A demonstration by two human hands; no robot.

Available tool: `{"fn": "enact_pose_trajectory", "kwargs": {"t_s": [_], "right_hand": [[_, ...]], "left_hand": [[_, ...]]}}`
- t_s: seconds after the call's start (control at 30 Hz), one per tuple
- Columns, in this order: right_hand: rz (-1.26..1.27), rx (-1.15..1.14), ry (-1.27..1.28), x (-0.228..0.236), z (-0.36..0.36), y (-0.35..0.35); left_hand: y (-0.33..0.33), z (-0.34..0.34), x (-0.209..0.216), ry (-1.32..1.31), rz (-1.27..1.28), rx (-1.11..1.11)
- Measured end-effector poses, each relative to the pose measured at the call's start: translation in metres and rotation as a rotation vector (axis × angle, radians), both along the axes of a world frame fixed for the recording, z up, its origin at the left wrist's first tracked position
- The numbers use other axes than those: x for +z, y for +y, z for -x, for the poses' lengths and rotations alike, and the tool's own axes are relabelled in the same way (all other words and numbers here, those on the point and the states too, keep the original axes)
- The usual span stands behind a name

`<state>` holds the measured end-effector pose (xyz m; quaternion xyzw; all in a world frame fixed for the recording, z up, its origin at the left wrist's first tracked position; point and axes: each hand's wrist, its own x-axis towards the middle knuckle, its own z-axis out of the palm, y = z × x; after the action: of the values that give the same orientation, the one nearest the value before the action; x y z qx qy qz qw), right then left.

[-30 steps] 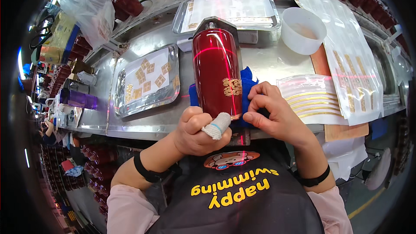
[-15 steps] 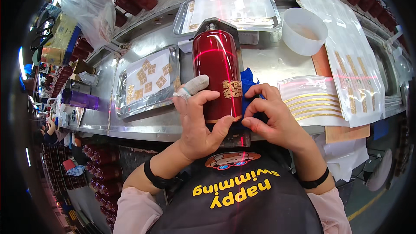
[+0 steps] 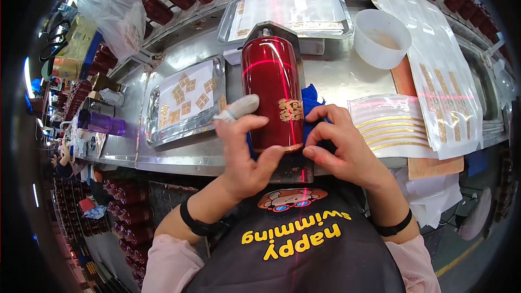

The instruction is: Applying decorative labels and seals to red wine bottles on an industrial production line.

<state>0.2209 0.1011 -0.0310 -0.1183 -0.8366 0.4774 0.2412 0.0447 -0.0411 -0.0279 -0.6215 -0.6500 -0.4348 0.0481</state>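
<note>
Best press the thin gold strip [image 3: 293, 148] evenly onto the glossy red cylindrical bottle [image 3: 268, 84] mid-frame, your left grip [image 3: 239, 157] loosely open by its base, right grip [image 3: 345, 146] half-curled, hold unclear.

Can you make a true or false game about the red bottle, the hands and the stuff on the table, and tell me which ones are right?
1. The bottle lies on its side with its neck pointing away from the person. True.
2. The white finger cover is on the right hand. False: it is on the left hand.
3. There is a gold decoration on the bottle. True.
4. The cloth by the bottle is green. False: it is blue.
5. Small gold squares lie in a tray to the left of the bottle. True.
6. The white tub is to the left of the bottle. False: it is to the right.
</note>
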Motion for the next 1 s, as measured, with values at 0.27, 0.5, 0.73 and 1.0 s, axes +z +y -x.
{"fn": "enact_pose_trajectory", "kwargs": {"t_s": [0.27,0.5,0.73,1.0], "right_hand": [[0.036,-0.013,0.004,0.0,0.0,0.0],[0.033,-0.043,-0.017,-0.002,-0.007,0.0],[0.553,-0.438,0.251,0.006,-0.007,-0.015],[0.288,-0.376,0.121,0.011,0.015,-0.038]], "left_hand": [[-0.021,0.014,-0.005,0.691,-0.181,-0.17],[0.008,0.009,0.003,0.8,-0.236,-0.266],[-0.002,0.006,0.006,0.523,-0.239,-0.172],[-0.011,0.0,0.003,0.343,0.083,0.09]]}}
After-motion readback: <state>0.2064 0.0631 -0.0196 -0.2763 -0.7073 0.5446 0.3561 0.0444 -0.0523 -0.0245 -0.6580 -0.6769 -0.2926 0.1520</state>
